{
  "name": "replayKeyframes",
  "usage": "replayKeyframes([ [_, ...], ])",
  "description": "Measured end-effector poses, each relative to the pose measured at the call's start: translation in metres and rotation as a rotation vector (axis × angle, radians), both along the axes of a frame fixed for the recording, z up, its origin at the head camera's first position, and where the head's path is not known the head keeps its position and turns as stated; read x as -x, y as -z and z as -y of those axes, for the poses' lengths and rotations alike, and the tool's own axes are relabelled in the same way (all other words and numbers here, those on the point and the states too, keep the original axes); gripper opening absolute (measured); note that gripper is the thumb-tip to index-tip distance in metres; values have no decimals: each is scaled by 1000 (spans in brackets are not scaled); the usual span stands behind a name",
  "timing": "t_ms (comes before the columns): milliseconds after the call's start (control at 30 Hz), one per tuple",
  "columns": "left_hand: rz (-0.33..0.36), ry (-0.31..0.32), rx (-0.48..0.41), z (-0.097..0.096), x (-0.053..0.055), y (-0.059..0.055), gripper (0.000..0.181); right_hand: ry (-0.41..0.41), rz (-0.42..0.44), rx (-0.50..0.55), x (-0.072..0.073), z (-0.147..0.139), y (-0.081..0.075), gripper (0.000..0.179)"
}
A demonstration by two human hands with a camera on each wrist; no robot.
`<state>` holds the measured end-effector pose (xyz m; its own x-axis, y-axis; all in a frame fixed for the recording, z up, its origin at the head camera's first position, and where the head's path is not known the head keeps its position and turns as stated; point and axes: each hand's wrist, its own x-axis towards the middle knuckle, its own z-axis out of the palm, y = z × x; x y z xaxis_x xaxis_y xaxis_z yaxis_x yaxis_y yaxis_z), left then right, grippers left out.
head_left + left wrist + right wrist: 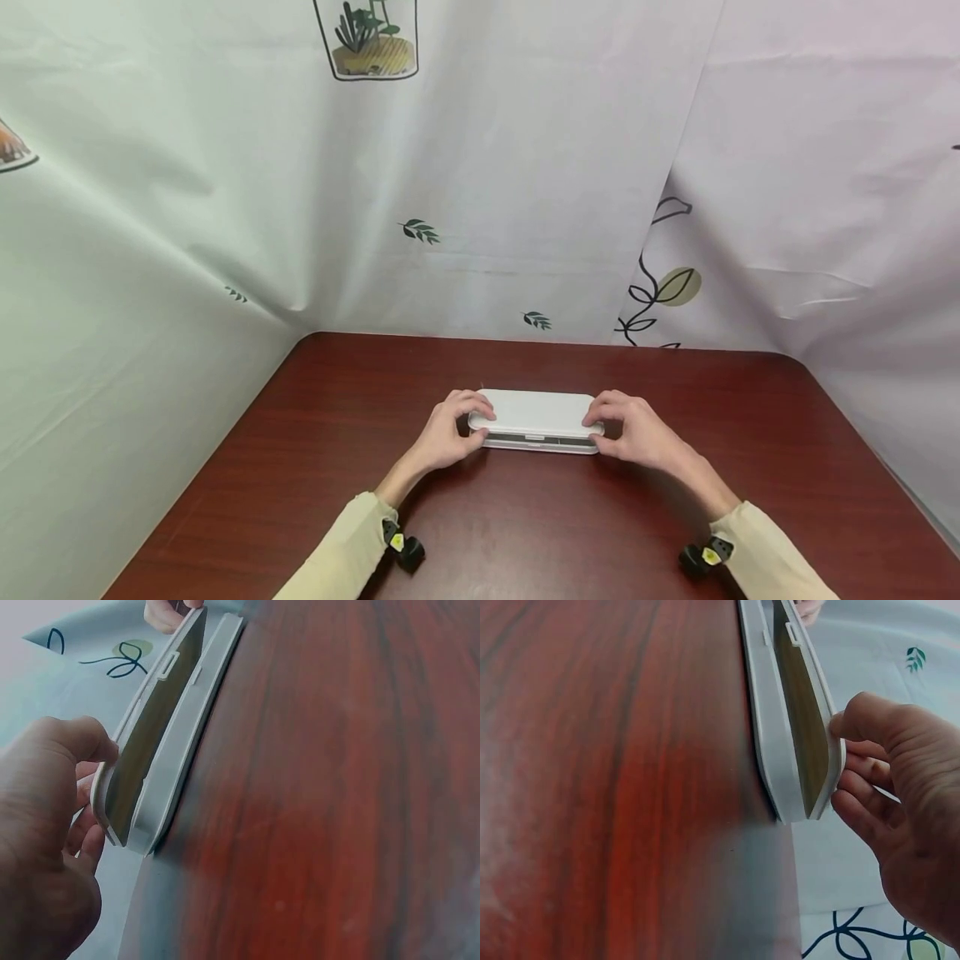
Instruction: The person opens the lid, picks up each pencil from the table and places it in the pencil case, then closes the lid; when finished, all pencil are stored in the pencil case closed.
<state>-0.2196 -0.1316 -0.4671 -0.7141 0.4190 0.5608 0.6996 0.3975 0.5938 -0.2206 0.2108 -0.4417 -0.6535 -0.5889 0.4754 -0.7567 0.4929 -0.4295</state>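
A long white plastic case with a hinged lid (536, 410) lies on the table in front of me, its lid raised slightly at the near side. Between lid and base (540, 447) runs a dark gap, and a small clasp sits midway along the lid's front edge. My left hand (447, 432) pinches the lid's left end, thumb at the front edge and fingers over the top. At the other end my right hand (637, 429) pinches the lid the same way. Both wrist views show the lid's darker inner face above the white base (166, 769); the contents are hidden.
The case stands on a dark reddish wooden table (337, 383). Pale printed cloth (510, 167) hangs behind the table and along both sides. Small cameras (408, 552) are strapped at both wrists, over light sleeves.
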Motion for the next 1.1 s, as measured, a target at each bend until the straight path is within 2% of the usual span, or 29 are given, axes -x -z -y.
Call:
replayKeyframes([
  [167, -24, 10, 30, 1, 1, 1, 25, -19, -34, 2, 0, 1, 4, 28],
  [467, -9, -7, 85, 2, 1, 6, 25, -26, -93, -1, 0, 2, 11, 28],
  [833, -40, -4, 111, 1, 1, 5, 24, -11, -111, -10, 0, 1, 15, 28],
  [1100, -31, 2, 143, 4, -3, 6, 25, 2, -95, -19, -4, 2, 19, 28],
])
